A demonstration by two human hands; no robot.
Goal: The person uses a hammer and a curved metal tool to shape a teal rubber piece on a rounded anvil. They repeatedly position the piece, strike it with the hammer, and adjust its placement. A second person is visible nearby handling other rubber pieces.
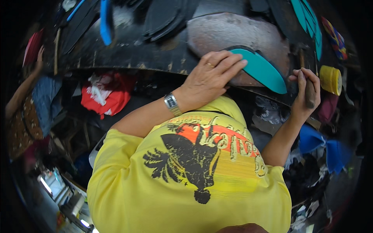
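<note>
My left hand (208,77), with a ring and a wristwatch, grips the near-left end of a teal shoe sole (266,73). That sole lies on a worn brown board (233,33), with a dark layer showing along its upper edge. The left fingers are held together over it and hide that end. To the right, my right hand (301,95) is closed around the wooden handle of a hammer (309,93). The hammer's head, dark and hard to make out, points away beyond the sole's right side.
Stacked black soles (165,19) and more teal soles (309,23) lie on the dark bench (128,52). A yellow tub (330,79) stands at the right. Below the bench edge is a red bag (107,95). Another person's arm (25,85) shows far left.
</note>
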